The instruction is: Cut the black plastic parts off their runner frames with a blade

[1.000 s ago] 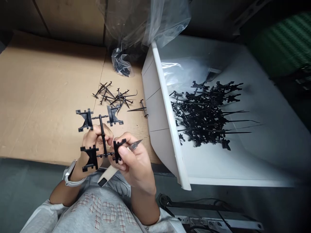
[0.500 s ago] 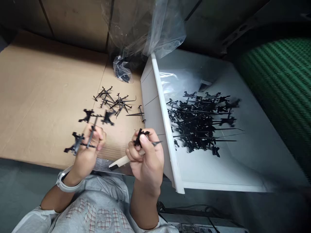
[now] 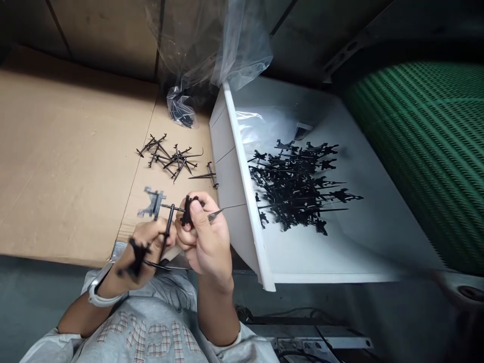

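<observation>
My left hand (image 3: 145,247) is closed around the central stem of a black plastic sprue (image 3: 168,222), held over the cardboard's front edge. Small black parts hang on its arms, one at the upper left (image 3: 153,202) and one at the lower left (image 3: 135,254). My right hand (image 3: 206,239) touches the left hand. It grips a small knife whose blade tip (image 3: 217,215) points right, and its thumb and fingers pinch the sprue's upper right part (image 3: 187,209). The knife's pale handle is mostly hidden under the hands.
A white tray (image 3: 245,201) on the right holds a pile of black sprues (image 3: 298,189). Several bare runner scraps (image 3: 170,157) lie on the cardboard sheet (image 3: 64,151). A small plastic bag (image 3: 182,110) and a large clear bag (image 3: 212,45) sit behind. A green ribbed surface (image 3: 416,151) is far right.
Half a second ago my hands were apart, the right one holding a cut-off part near the tray. Now they are together again, and the right fingers pinch another part on the sprue.
</observation>
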Available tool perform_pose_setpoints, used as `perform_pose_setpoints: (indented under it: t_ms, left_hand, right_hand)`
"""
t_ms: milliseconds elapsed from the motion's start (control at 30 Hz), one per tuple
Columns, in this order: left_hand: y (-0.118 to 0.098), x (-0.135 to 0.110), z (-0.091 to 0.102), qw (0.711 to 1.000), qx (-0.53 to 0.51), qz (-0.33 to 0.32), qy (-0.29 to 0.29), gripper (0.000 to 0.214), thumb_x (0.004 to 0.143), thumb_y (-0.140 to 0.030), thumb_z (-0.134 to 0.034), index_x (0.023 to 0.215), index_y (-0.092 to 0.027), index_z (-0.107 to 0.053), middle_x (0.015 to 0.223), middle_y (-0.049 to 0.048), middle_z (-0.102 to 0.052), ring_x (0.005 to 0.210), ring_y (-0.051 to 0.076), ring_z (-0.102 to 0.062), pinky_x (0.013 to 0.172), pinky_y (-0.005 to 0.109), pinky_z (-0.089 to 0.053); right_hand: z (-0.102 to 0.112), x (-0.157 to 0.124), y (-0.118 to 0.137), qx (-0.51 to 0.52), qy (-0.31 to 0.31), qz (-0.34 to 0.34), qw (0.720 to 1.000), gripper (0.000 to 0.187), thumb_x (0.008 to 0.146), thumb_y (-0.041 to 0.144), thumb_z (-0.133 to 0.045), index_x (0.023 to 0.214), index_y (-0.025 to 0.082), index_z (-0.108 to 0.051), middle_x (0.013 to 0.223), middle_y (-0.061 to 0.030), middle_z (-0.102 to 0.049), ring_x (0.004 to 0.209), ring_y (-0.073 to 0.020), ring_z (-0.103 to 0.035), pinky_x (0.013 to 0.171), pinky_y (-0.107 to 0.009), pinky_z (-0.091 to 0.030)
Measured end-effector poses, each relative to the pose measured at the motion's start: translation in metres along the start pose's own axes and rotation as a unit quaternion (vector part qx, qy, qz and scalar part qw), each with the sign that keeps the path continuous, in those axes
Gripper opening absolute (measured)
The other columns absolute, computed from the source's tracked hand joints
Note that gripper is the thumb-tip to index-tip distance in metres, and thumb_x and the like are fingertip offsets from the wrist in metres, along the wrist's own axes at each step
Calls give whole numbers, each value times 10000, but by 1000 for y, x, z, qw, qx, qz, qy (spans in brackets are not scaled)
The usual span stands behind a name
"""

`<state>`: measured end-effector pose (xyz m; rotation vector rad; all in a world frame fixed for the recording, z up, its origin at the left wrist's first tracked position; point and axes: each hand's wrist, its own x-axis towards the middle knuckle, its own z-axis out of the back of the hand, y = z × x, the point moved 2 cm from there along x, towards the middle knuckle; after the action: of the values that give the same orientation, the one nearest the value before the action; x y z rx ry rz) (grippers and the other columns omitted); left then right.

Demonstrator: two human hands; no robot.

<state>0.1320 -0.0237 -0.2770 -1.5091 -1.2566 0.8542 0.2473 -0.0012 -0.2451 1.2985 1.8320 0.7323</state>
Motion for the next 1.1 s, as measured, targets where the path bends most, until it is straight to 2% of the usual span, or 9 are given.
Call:
perform_pose_setpoints:
  t_ms: [100, 200, 267, 433, 533, 700, 933, 1033, 1100]
  left_hand:
    - [-15, 7, -6, 992, -125, 28, 18, 453, 987, -530, -403, 665, -214, -356, 499, -80, -211, 423, 96, -167, 431, 219, -226]
    - [-29, 10, -6, 939, -332, 86, 30, 441, 992, -414, -470, 649, -190, -305, 463, -97, -131, 398, 67, -77, 439, 191, -208]
    - [-33, 8, -3, 926, -359, 103, 52, 441, 975, -417, -514, 642, -182, -344, 447, -103, -153, 392, 54, -84, 447, 192, -196]
    - [-25, -8, 20, 984, -103, 129, 60, 407, 993, -477, -451, 732, -178, -542, 508, -38, -449, 460, 92, -325, 473, 241, -264]
    - [-31, -12, 36, 994, 62, 71, 54, 376, 1026, -413, -389, 805, -188, -594, 706, 19, -604, 641, 134, -517, 621, 275, -395]
    - [-54, -6, 46, 948, 296, -22, 113, 348, 1039, -253, -342, 761, -200, -545, 736, -4, -581, 735, 150, -525, 831, 329, -379]
    - [-64, 2, 45, 891, 398, -28, 218, 342, 965, -118, -358, 732, -203, -594, 695, -14, -661, 763, 170, -576, 946, 345, -376]
    - [-58, 7, 46, 893, 393, -46, 214, 346, 949, -111, -391, 754, -219, -655, 740, -3, -703, 804, 192, -580, 933, 340, -370]
    - [-54, 10, 47, 900, 394, -80, 170, 337, 945, -130, -411, 764, -226, -678, 765, 13, -711, 818, 211, -570, 928, 353, -351]
  right_hand:
    - [3, 0, 2, 2, 9, 17, 1000, 363, 824, 519, -693, 864, 246, -458, 558, 124, -391, 379, -5, -153, 362, -156, -139]
    - [9, 3, 7, -8, 6, 20, 1000, 363, 812, 500, -712, 847, 245, -456, 558, 126, -364, 386, -5, -145, 365, -154, -121]
    - [14, 6, 10, -19, 6, 9, 1000, 348, 808, 477, -716, 846, 242, -462, 543, 130, -346, 386, -6, -148, 369, -153, -113]
    - [20, 10, 12, -42, 43, -62, 996, 325, 798, 437, -708, 800, 227, -460, 506, 131, -385, 385, 2, -144, 380, -143, -121]
    - [23, 10, 9, -54, 38, -78, 995, 321, 786, 428, -709, 794, 224, -461, 500, 125, -426, 382, 6, -141, 382, -141, -129]
    - [25, 11, 3, -54, 59, -95, 992, 317, 772, 419, -717, 772, 215, -474, 494, 126, -407, 391, 3, -151, 389, -139, -137]
    - [25, 9, 3, -72, 94, -88, 989, 350, 773, 445, -736, 754, 197, -490, 677, 71, -500, 427, 4, -227, 366, -132, -184]
    - [22, 5, 0, -99, 137, -118, 979, 353, 816, 472, -710, 794, 205, -481, 635, 87, -463, 425, -1, -240, 372, -128, -213]
    - [20, 3, -1, -83, 143, -129, 978, 357, 836, 479, -693, 815, 220, -448, 586, 113, -423, 411, 1, -217, 382, -123, -210]
